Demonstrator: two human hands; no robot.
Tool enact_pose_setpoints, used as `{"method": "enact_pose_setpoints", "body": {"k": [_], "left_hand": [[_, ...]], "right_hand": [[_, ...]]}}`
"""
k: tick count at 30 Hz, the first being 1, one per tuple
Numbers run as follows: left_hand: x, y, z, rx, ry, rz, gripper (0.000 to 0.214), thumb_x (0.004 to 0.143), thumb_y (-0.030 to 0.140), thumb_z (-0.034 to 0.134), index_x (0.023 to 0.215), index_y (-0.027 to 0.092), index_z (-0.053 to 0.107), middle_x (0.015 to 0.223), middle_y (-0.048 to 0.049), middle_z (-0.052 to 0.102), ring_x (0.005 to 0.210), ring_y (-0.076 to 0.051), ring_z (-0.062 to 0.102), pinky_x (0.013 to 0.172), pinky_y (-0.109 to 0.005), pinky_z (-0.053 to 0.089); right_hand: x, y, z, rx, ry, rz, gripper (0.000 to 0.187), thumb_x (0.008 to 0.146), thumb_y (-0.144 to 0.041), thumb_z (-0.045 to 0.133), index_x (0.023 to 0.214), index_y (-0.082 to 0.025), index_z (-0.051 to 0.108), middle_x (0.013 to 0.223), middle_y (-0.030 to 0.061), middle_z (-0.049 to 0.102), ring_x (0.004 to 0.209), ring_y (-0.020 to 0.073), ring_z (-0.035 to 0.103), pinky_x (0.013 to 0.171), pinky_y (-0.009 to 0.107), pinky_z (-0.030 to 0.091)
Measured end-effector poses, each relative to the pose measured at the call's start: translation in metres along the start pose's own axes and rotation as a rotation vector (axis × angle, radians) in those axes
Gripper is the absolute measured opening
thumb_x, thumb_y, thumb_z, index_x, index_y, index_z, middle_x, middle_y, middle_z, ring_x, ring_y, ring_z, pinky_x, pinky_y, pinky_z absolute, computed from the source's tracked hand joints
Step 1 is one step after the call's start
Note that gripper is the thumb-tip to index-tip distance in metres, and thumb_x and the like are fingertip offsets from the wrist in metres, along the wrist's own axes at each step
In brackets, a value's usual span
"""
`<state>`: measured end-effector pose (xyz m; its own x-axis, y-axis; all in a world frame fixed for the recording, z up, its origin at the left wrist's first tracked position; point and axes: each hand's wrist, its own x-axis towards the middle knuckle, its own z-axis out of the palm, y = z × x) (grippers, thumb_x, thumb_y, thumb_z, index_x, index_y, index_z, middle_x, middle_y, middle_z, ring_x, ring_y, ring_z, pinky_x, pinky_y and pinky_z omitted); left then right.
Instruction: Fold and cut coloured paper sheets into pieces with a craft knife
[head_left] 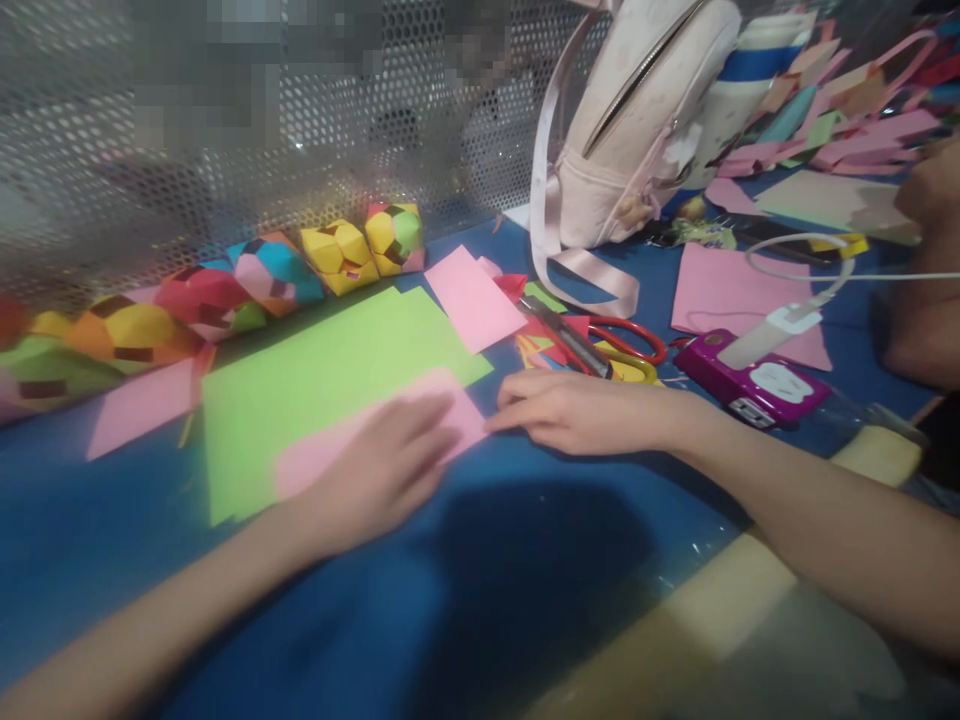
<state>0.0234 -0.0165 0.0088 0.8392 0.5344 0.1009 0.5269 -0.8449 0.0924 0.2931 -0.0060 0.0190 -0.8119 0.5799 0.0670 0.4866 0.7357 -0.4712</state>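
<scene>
A pink sheet of paper [322, 455] lies across the near edge of a larger light green sheet [277, 405] on the blue table. My left hand [394, 460] rests flat on the pink sheet with fingers stretched out, somewhat blurred. At the sheet's right corner, my right hand [559, 410] has its fingertips together on the paper; its thumb is partly hidden. Just beyond my right hand lie red-handled scissors [637, 340], a grey and black cutter [574, 340] and yellow handles [634, 365]. Another pink piece [476, 298] overlaps the green sheet's far right corner.
Folded multicoloured paper shapes [202, 300] line the perforated metal panel [337, 120]. A pink backpack [615, 160] and a bottle [742, 100] stand behind. To the right are a purple device [750, 380] with a white cable, pink paper [735, 290] and another person's arm [926, 270].
</scene>
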Motion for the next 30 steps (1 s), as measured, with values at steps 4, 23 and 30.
{"method": "enact_pose_setpoints", "body": {"k": [4, 23, 30], "left_hand": [[0.001, 0.002, 0.001, -0.008, -0.004, 0.022, 0.039, 0.098, 0.026, 0.034, 0.120, 0.014, 0.063, 0.139, -0.0186, 0.053, 0.127, -0.033, 0.051, 0.104, -0.054, 0.044], [0.000, -0.008, 0.010, -0.107, 0.102, -0.096, 0.033, 0.099, 0.026, 0.036, 0.118, 0.018, 0.062, 0.143, -0.0179, 0.049, 0.128, -0.029, 0.051, 0.103, -0.050, 0.047], [-0.001, -0.011, 0.009, -0.137, 0.163, -0.231, 0.033, 0.096, 0.033, 0.045, 0.124, 0.019, 0.057, 0.143, -0.0151, 0.049, 0.132, -0.029, 0.048, 0.106, -0.049, 0.044]], "right_hand": [[0.000, -0.002, 0.002, -0.103, -0.030, -0.037, 0.041, 0.088, -0.001, 0.041, 0.108, -0.020, 0.072, 0.099, 0.0087, 0.059, 0.094, 0.0189, 0.054, 0.083, 0.032, 0.045], [0.016, -0.012, 0.017, -0.012, 0.197, 0.172, 0.022, 0.095, -0.021, 0.050, 0.099, -0.013, 0.070, 0.094, 0.0103, 0.067, 0.089, 0.0211, 0.062, 0.083, 0.035, 0.046], [0.021, -0.009, 0.024, -0.014, 0.254, 0.238, 0.020, 0.092, -0.020, 0.053, 0.102, -0.014, 0.069, 0.101, 0.0113, 0.068, 0.095, 0.0230, 0.062, 0.087, 0.039, 0.047]]}}
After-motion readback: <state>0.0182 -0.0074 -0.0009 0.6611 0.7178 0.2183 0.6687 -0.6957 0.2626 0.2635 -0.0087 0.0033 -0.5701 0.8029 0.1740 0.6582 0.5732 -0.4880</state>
